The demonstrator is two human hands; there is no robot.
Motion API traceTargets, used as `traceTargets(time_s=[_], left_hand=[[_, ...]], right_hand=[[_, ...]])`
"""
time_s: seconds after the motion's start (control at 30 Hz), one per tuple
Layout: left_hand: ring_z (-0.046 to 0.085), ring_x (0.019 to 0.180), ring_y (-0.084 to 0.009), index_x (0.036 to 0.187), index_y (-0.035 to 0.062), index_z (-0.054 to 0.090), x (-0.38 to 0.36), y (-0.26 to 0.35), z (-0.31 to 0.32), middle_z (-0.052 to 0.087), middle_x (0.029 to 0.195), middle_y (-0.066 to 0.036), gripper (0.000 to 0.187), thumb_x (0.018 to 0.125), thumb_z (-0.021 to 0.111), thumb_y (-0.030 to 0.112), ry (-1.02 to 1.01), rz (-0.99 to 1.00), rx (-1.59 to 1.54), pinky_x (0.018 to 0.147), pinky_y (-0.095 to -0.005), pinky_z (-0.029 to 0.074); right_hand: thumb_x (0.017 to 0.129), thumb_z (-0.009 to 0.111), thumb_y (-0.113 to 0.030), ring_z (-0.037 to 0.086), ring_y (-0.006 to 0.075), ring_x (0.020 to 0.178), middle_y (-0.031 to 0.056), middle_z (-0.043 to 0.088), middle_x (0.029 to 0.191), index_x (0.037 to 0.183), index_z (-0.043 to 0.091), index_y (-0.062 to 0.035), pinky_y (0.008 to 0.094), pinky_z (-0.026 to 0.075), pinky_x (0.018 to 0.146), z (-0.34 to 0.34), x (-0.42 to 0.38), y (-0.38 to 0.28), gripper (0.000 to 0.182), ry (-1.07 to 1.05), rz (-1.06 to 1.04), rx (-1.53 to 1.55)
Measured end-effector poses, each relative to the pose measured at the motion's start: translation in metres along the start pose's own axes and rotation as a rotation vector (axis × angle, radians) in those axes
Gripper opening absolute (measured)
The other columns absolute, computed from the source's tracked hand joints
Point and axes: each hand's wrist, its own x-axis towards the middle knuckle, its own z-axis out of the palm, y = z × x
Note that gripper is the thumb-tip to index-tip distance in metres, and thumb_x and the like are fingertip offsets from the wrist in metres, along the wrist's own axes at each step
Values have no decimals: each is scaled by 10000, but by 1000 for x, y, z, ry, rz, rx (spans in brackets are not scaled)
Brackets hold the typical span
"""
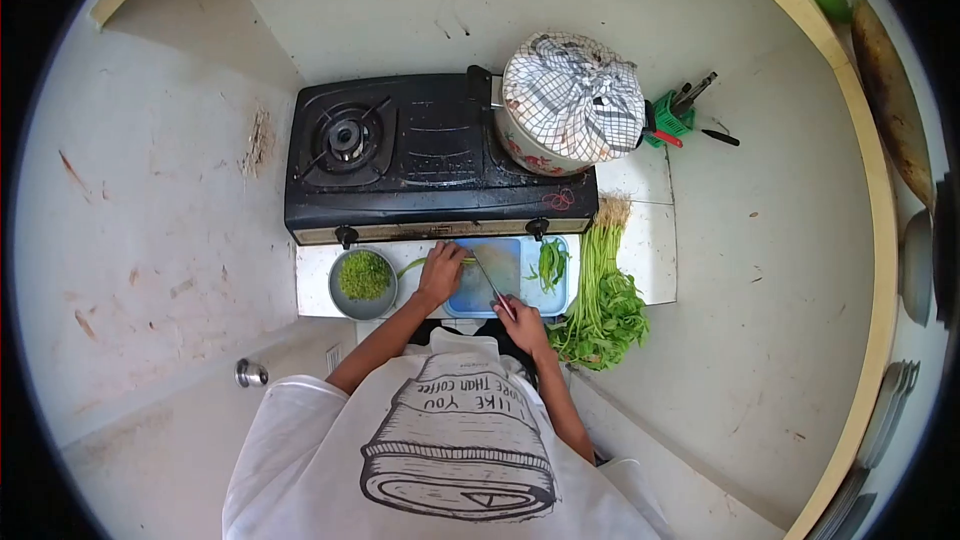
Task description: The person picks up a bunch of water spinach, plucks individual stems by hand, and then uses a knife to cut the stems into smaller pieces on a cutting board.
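My left hand (pixel 441 272) is closed around a green stem (pixel 411 265) at the left side of a blue cutting board (pixel 484 278). The stem's far end sticks out to the left, toward a grey bowl (pixel 388 308) of chopped green pieces (pixel 364 276). In my right hand (pixel 520 325) is a knife (pixel 490 278) with a reddish handle. Its blade points up and left, and the tip is close to my left fingers. Some loose green leaves (pixel 549 264) lie at the board's right end.
A bundle of leafy stems with roots (pixel 606 290) lies right of the board. Behind stands a black two-burner stove (pixel 435 145), bearing a pot (pixel 545 156) with a cloth-wrapped lid (pixel 575 100). A green basket (pixel 672 118) of utensils is at the back right.
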Motion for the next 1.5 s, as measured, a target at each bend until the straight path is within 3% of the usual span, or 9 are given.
traceTargets(time_s=[0.07, 0.23, 0.33, 0.37, 0.47, 0.5, 0.63, 0.77, 1.5], left_hand=[[534, 1109, -350, 1177, 78, 662, 1, 7, 5, 610, 1110, -124, 352, 828, 703, 64, -14, -31, 32, 965, -462, 453], [631, 988, -399, 1138, 18, 679, 12, 41, 2, 613, 1083, -173, 247, 897, 690, 71, 75, -179, -271, 867, -456, 517], [641, 967, -407, 1105, -2, 694, 20, 64, -16, 636, 1051, -190, 224, 899, 704, 87, 207, -136, -387, 832, -437, 534], [686, 923, -346, 1092, -5, 726, 23, 72, -23, 698, 1013, -176, 219, 902, 730, 103, 248, -187, -432, 804, -409, 539], [721, 863, -265, 1127, 5, 739, 25, 90, -44, 745, 987, -155, 237, 913, 743, 107, 202, -337, -558, 777, -356, 545], [720, 827, -170, 1141, -3, 745, 25, 89, -43, 773, 963, -128, 237, 926, 743, 98, 191, -346, -594, 761, -309, 549], [694, 852, -107, 1183, -51, 723, 28, 109, -62, 773, 988, -92, 279, 938, 739, 80, 59, -458, -842, 794, -260, 552], [690, 870, -109, 1183, -44, 723, 32, 125, -68, 764, 996, -85, 269, 942, 733, 75, 18, -431, -902, 792, -261, 553], [570, 668, -68, 1135, 6, 750, 32, 135, -94, 756, 903, -27, 236, 1006, 679, 191, -77, -436, -893, 610, -240, 472]], right_hand=[[984, 658, -398, 696, 457, 800, 255, 696, 811, 1125, 707, -31, 479, 538, 741, -10, 0, 6, 396, -21, -28, -6], [1014, 649, -345, 572, 232, 576, 164, 628, 682, 1046, 684, 4, 381, 467, 594, -43, 2, 8, 352, -27, -49, 76], [1002, 665, -298, 667, 315, 644, 211, 648, 706, 992, 650, 20, 428, 495, 627, -60, 6, -1, 318, 31, -66, 223], [1026, 649, -253, 547, 143, 594, 86, 582, 649, 1009, 650, 20, 342, 438, 571, -63, 9, 1, 274, 20, -91, 296], [1009, 662, -265, 499, 206, 554, 112, 568, 643, 1014, 633, 25, 366, 428, 570, -79, 22, -9, 291, 96, -171, 262], [1003, 678, -256, 435, 135, 579, 50, 521, 640, 991, 648, 8, 325, 396, 561, -87, 26, -17, 266, 79, -177, 319], [963, 746, -248, 486, 66, 656, -6, 602, 733, 1054, 712, -12, 284, 419, 591, -107, 43, -50, 255, 9, -167, 453], [938, 767, -188, 608, 75, 766, 34, 706, 858, 1107, 716, -13, 264, 495, 716, -112, 55, -70, 249, 74, -341, 479], [948, 758, -157, 640, 97, 862, 49, 747, 958, 1175, 732, -11, 274, 512, 816, -112, 57, -78, 270, 24, -343, 490]])
